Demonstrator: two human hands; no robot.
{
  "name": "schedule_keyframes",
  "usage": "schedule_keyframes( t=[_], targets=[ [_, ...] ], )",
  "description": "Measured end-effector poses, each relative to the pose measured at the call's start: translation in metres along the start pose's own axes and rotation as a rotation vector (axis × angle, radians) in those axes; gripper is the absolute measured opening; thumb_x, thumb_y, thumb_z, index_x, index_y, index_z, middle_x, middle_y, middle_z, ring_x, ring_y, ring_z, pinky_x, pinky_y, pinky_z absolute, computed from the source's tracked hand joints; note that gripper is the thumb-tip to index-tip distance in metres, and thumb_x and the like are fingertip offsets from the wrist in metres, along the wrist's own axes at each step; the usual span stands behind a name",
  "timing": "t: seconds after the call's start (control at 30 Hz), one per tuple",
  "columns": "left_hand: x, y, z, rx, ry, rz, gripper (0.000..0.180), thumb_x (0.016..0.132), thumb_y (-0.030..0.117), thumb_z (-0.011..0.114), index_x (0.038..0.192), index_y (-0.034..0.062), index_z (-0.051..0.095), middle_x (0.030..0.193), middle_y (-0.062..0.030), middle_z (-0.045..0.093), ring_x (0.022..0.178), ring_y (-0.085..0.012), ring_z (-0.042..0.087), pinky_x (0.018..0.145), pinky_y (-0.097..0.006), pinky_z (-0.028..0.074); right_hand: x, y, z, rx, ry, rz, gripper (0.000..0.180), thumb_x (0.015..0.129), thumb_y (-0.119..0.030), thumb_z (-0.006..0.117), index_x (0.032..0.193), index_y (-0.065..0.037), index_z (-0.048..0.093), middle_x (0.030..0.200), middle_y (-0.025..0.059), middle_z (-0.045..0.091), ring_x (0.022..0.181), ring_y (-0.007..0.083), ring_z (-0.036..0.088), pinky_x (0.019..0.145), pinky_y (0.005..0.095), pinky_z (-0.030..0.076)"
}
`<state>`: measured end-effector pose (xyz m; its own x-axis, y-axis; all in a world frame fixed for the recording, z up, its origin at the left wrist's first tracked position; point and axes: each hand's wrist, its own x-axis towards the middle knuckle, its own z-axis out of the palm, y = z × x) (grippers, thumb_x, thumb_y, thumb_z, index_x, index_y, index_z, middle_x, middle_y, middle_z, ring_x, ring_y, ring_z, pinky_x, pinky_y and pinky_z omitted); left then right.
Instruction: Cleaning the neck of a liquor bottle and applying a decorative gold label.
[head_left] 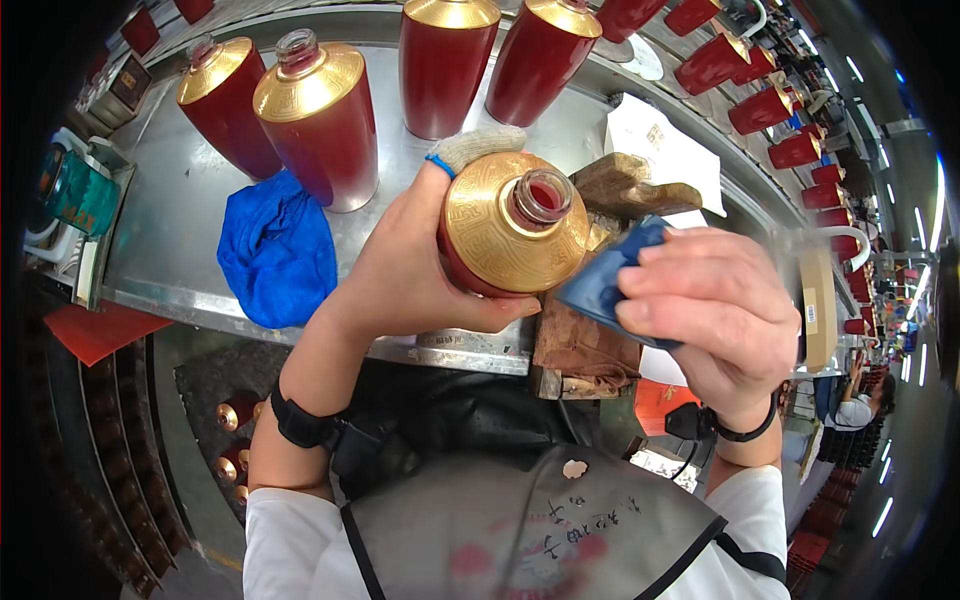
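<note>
My left hand point(400, 265) is wrapped round a red glass bottle point(480, 225), tilted so its gold patterned shoulder and uncapped clear neck face me. One of its fingers wears a grey knitted finger cover point(480, 148) with a blue edge, lying along the bottle's far side. Between the fingers and thumb of my right hand point(715, 305) is a folded dark blue sheet point(610, 285). Its edge is close to the bottle's right side; whether they touch I cannot tell. Just behind and below stands a worn wooden block point(630, 190) with a brown cloth point(585, 345) over its lower part.
Two red and gold bottles point(318, 125) stand at the back left, two more point(450, 70) at the back middle. A bright blue cloth point(277, 250) lies on the metal bench point(165, 205). White paper point(665, 145) lies behind the block. Several bottles line the conveyor point(715, 65) beyond.
</note>
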<state>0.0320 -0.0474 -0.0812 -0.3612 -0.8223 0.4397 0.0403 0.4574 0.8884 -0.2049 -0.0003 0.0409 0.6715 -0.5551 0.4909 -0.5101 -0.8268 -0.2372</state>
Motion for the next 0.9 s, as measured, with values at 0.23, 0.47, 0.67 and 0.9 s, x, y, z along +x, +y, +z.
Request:
schedule_keyframes(
  t=[0.23,0.47,0.67,0.9],
  targets=[
    [0.000,0.001,-0.002,-0.083,-0.016,-0.048,0.098,0.058,0.021,0.093,0.139,0.0044,0.042,0.126,-0.0123,0.061,0.117,-0.0242,0.060,0.101,-0.035,0.046,0.011,0.011,0.027,-0.046,0.152,-0.041,0.026,0.071,-0.009,0.074,0.097,-0.008,0.076,0.097,0.0077,0.072,0.089,0.0258,0.069,0.080,0.0365,0.058],
    [-0.005,0.005,-0.001,-0.031,-0.027,-0.079,0.098,0.060,0.014,0.093,0.141,0.0025,0.041,0.132,-0.0102,0.057,0.123,-0.0184,0.055,0.105,-0.033,0.044,0.004,-0.018,0.011,-0.060,-0.069,-0.034,0.032,0.067,-0.010,0.077,0.099,-0.007,0.077,0.094,0.0081,0.070,0.083,0.0238,0.066,0.071,0.0324,0.055],
    [-0.011,0.003,0.006,0.045,0.028,-0.031,0.100,0.061,0.017,0.094,0.142,0.0023,0.038,0.132,-0.0114,0.056,0.123,-0.0198,0.055,0.104,-0.035,0.044,0.011,-0.029,0.023,-0.110,-0.052,0.005,0.039,0.064,-0.008,0.076,0.103,-0.005,0.075,0.092,0.0094,0.069,0.080,0.0244,0.064,0.068,0.0328,0.052],
    [-0.021,-0.001,0.023,0.133,0.162,0.044,0.102,0.062,0.020,0.094,0.143,0.0018,0.035,0.134,-0.0145,0.054,0.125,-0.0242,0.056,0.105,-0.038,0.045,0.022,-0.035,0.023,-0.194,0.033,0.061,0.042,0.062,-0.002,0.072,0.105,-0.004,0.073,0.090,0.0078,0.067,0.076,0.0259,0.061,0.068,0.0343,0.050]
  ],
)
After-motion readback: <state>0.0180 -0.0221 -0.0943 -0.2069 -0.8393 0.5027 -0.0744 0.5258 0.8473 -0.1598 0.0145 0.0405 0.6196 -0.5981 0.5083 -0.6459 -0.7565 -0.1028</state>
